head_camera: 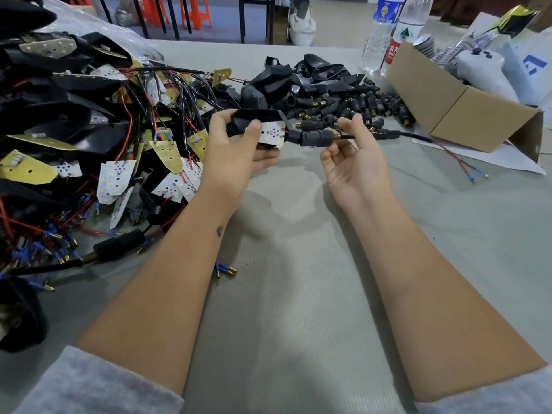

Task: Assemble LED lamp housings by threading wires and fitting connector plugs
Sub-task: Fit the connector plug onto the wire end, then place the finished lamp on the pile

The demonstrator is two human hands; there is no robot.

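My left hand (236, 147) grips a black lamp housing (254, 119) with a white LED board (273, 133) in it, my thumb pressing on the board. A black connector plug (316, 138) sits on the housing's stem, and a black sleeved wire (388, 134) runs out of it to the right, ending in red and black leads with blue terminals (475, 174). My right hand (351, 156) is palm up beside the plug, its fingertips pinching the wire just past the plug's brass end.
A heap of wired LED boards and black housings (89, 130) fills the left. Loose housings and connector plugs (337, 94) lie behind my hands. An open cardboard box (448, 106) and two water bottles (385, 34) stand at the right. Loose terminals (225, 270) lie near my left forearm.
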